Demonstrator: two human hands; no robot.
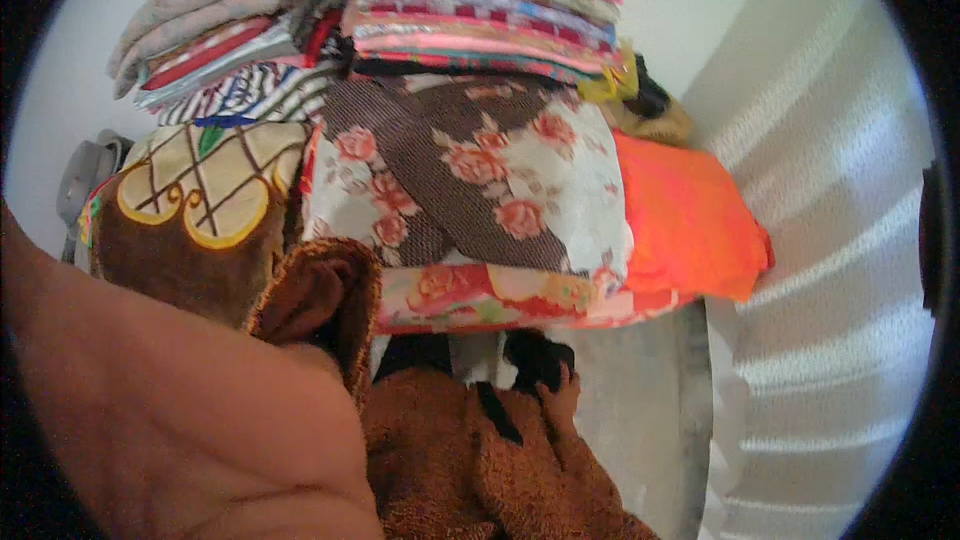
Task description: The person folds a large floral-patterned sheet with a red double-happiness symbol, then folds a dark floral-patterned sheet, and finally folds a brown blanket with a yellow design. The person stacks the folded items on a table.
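Observation:
Very close to the camera at the lower left, bare skin of my left hand and wrist (pixel 230 410) looms large. Its fingers lie outside the picture. The wrist runs into the wide opening of a brown fuzzy sleeve (pixel 365 330). Lower down near the middle, my right hand (pixel 562 402) comes out of the other brown sleeve (pixel 575 480). Its fingers are closed against a black object (pixel 538 358), too dark and blurred to name. Brown fuzzy clothing (pixel 425 450) covers my body, with a short black strip (pixel 498 412) on it.
Ahead stand folded textiles: a brown and cream blanket (pixel 200 200), a rose-patterned cloth (pixel 480 170), orange fabric (pixel 690 210) and a tall stack of folded cloths (pixel 480 10). Grey folded blankets (pixel 220 0) lie at the upper left. A pale curtain (pixel 820 290) hangs at the right above grey floor (pixel 640 400).

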